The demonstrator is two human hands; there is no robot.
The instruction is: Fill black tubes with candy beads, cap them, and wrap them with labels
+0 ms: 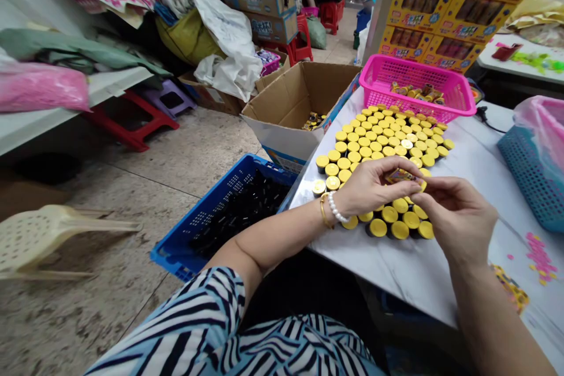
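Observation:
Both my hands meet above a crowd of small dark jars with yellow lids (364, 141) standing on the white table. Between the fingers of my left hand (370, 185) is a small jar with a colourful printed label (402, 175), partly covered by the fingers. My right hand (462, 211) pinches the yellow-lidded end of the same jar with thumb and forefinger. Directly under the hands, more yellow-lidded jars (400, 230) stand close together near the table's front edge.
A pink basket (462, 91) with labelled jars stands behind the rows. Left of the table are an open cardboard box (282, 94) and a blue crate (176, 247) of black pieces. On the right are a teal basket (529, 170), pink dots (540, 258) and a yellow label sheet (511, 288).

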